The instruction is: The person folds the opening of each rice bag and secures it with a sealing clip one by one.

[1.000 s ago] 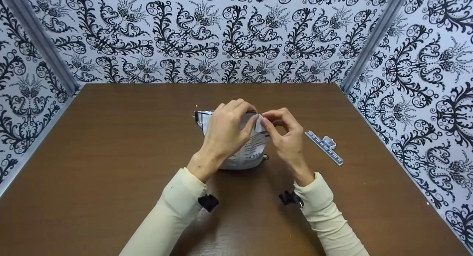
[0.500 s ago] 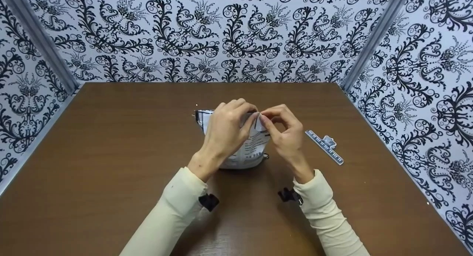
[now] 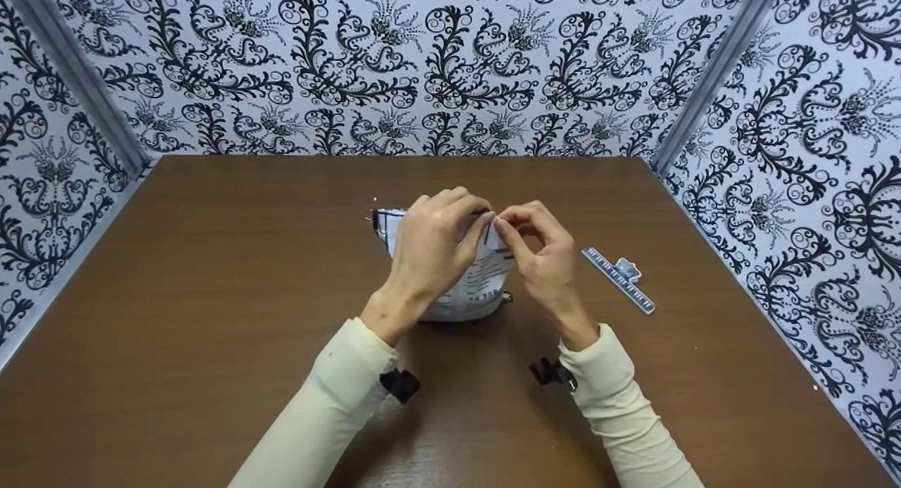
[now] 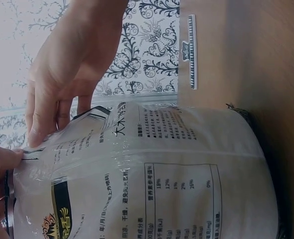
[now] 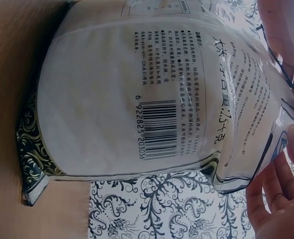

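black-and-white scrolled wallpaper behind, brown wooden worktop (image 3: 211, 298) below. standing mid-worktop: white printed plastic pouch (image 3: 470, 291), full and bulging. left hand (image 3: 431, 247) curled over its top edge, right hand (image 3: 540, 255) pinching the top right corner. mouth apparently pressed flat, perhaps mid-fold. pale ruler-marked sealing clip (image 3: 619, 279) lying untouched to the right, well apart, so clipping seemingly not yet done.

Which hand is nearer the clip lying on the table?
Right. The right hand pinches the bag's top corner, just left of the clip. The left hand grips the bag top farther left, beyond the right hand.
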A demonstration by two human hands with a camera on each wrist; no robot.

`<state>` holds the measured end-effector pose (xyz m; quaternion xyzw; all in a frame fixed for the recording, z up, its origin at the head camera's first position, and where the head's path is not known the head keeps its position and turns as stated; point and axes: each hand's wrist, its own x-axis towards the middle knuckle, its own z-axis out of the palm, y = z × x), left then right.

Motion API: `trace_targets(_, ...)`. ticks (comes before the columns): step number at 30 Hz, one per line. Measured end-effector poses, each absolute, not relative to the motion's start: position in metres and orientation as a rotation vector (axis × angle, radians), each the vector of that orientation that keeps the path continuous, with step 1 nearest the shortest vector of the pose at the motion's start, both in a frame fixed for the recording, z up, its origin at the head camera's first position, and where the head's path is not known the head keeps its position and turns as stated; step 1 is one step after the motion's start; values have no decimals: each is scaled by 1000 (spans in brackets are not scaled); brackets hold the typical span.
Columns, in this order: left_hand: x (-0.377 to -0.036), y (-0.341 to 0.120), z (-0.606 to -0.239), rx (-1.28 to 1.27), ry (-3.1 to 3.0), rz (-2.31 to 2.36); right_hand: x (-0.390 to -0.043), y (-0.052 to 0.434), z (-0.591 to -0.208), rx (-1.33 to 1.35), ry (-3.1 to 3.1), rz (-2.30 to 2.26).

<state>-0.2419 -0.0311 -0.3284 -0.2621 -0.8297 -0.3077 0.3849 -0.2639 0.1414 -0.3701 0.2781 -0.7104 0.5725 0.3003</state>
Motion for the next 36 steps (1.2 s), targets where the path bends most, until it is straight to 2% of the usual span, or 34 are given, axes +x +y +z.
trace_targets(36, -240, -29, -328, -638, -2121, -833, -265, 153, -388, 724, -1924, 1489)
